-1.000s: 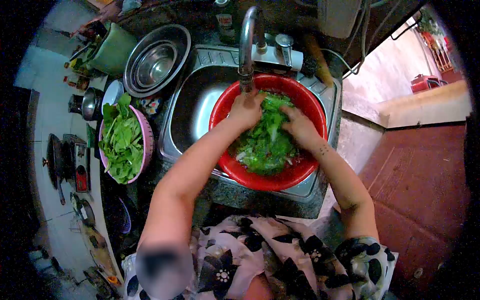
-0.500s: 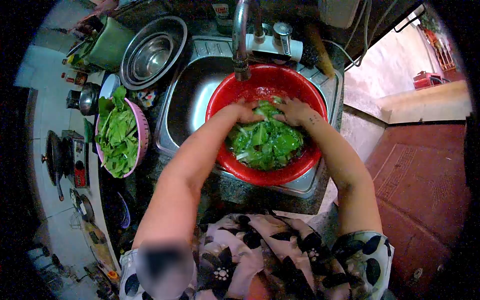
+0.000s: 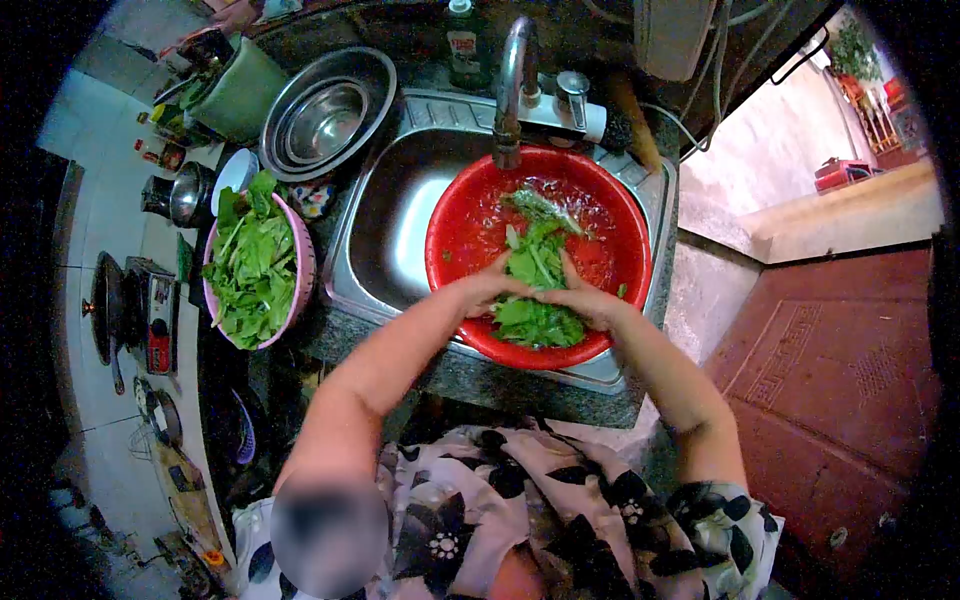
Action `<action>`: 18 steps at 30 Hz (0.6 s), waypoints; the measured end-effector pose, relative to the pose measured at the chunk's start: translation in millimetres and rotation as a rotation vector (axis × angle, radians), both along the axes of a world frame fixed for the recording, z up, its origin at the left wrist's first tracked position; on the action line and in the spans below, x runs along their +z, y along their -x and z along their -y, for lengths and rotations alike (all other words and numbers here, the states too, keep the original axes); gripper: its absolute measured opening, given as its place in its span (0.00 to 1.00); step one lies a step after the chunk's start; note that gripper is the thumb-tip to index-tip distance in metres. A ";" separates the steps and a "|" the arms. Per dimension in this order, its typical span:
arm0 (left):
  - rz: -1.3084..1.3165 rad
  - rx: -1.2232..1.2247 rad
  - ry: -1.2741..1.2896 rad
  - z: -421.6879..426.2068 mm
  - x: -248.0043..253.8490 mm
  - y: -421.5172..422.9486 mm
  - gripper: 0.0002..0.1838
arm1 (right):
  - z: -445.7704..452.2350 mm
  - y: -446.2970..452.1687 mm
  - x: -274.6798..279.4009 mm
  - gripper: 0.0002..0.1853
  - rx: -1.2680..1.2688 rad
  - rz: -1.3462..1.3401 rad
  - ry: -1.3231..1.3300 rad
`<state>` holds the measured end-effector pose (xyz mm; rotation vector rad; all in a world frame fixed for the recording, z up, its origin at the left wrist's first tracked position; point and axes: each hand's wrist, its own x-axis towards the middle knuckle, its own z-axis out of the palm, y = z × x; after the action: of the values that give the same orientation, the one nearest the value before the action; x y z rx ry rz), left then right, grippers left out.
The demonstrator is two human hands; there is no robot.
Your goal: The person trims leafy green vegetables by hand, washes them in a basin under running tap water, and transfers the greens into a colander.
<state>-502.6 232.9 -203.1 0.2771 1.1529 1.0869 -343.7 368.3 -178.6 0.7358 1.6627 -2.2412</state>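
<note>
A red plastic basin (image 3: 437, 245) of water rests across the steel sink. My left hand (image 3: 488, 286) and my right hand (image 3: 588, 300) are inside its near half, thumbs pointing away from me and the other fingers meeting in the middle. Between and under them they gather a bunch of leafy greens (image 3: 538, 262). Part of the bunch bulges out on my side of the fingers, against the basin's near wall. A loose sprig (image 3: 545, 208) floats at the far side, apart from both hands. Some fingertips are hidden in the leaves.
Above the basin's far rim hangs the faucet (image 3: 508, 130). To the left stand a pink basket (image 3: 302, 275) heaped with greens and nested steel bowls (image 3: 335, 110). A dish soap bottle (image 3: 463, 50) is behind the sink (image 3: 365, 225). A stove (image 3: 158, 315) lies far left.
Both hands have come from the far side of the basin towards me, drawing the spread greens into a tighter bunch. Open water and one sprig now show at the far side.
</note>
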 end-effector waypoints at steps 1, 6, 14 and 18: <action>0.071 0.081 -0.063 -3.9 -1.9 -6.6 0.39 | 8.9 2.3 1.8 0.63 -0.077 -0.038 0.065; 0.141 0.275 -0.152 -13.4 11.3 -25.5 0.30 | 33.5 13.0 -25.6 0.60 -0.282 -0.156 -0.472; 0.188 0.290 -0.305 -5.8 75.2 -36.4 0.33 | 43.8 27.3 16.0 0.38 -0.662 -0.294 -0.815; 0.187 0.286 -0.272 1.4 88.3 -35.8 0.29 | 46.8 26.9 21.4 0.35 -0.721 -0.353 -0.815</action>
<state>-466.8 231.6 -114.9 0.2197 0.8940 1.4940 -370.6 321.4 -157.1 1.3486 2.9293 -2.1090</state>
